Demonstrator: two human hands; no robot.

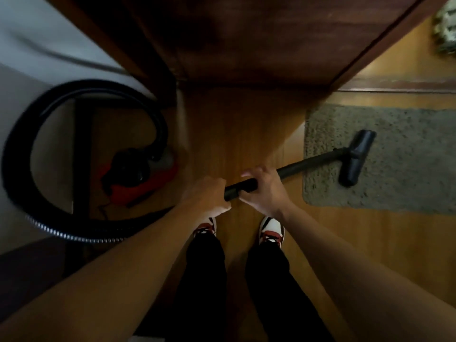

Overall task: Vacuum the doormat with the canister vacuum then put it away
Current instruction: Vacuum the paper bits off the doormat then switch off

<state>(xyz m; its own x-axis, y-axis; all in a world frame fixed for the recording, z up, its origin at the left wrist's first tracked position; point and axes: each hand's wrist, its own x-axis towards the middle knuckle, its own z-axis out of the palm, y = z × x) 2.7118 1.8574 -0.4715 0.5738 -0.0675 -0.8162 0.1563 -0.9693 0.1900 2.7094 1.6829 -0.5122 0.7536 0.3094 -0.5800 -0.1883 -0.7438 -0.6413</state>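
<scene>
A grey-brown doormat lies on the wooden floor at the right. The black floor nozzle of the vacuum rests on the mat's left part. A black wand runs from the nozzle back to my hands. My right hand grips the wand's handle end, and my left hand grips the same tube just behind it. The red and black canister sits on the floor at the left. Its black hose loops in a wide arc around it.
A dark wooden door stands straight ahead, with its frame at the left. A raised threshold runs behind the mat. A patterned object sits at the top right. My two shoes stand on the wooden floor.
</scene>
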